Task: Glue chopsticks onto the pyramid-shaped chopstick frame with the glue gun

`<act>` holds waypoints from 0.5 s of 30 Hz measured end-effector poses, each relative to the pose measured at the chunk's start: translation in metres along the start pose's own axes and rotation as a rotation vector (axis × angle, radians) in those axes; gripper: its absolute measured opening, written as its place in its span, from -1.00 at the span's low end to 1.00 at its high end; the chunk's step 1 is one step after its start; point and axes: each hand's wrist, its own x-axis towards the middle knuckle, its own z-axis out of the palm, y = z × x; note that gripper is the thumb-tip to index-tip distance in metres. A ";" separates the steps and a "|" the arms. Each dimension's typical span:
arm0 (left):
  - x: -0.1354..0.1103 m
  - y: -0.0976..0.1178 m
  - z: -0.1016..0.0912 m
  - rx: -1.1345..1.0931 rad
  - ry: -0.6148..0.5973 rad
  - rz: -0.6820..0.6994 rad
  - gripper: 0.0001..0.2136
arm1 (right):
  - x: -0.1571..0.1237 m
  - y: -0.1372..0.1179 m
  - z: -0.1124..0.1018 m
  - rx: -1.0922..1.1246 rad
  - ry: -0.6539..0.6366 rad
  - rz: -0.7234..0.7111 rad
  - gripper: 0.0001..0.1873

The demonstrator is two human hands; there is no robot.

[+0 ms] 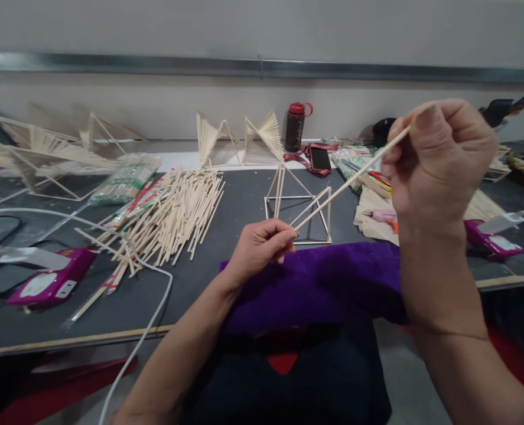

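Note:
A thin wooden stick (352, 179) slants up from left to right between my two hands. My left hand (264, 243) pinches its lower end, above the purple cloth (315, 283). Its upper end is gripped by my right hand (441, 156), raised high over the right side of the table. Behind the stick, an open frame of joined sticks (298, 242) stands on the dark table (244, 189); the left hand partly covers its near corner. Left of it lies a big heap of loose sticks (177, 218).
Twisted stick models (262, 139) stand by the wall, with a red-lidded bottle (295, 127) and a phone (320, 159) alongside. Purple devices (53, 280) sit at both sides. A white cable (155, 268) crosses the table's left front edge. A pink glue gun (379, 216) lies on brown paper.

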 end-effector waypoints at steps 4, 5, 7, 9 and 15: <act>0.004 -0.002 0.000 0.003 0.057 0.001 -0.82 | 0.005 0.002 0.010 0.022 -0.071 0.051 -0.90; 0.005 -0.004 0.000 -0.005 0.077 0.007 -0.83 | 0.007 0.003 0.012 0.030 -0.095 0.054 -0.93; 0.008 -0.008 -0.004 -0.034 0.122 0.026 -0.81 | 0.014 0.007 0.013 0.045 -0.122 0.030 -0.93; 0.014 -0.012 -0.013 -0.051 0.191 0.041 -0.77 | 0.026 0.017 0.010 0.049 -0.102 -0.023 -0.91; 0.078 -0.025 -0.064 0.135 0.538 0.034 -0.83 | 0.059 0.069 -0.010 -0.041 0.078 0.023 -0.95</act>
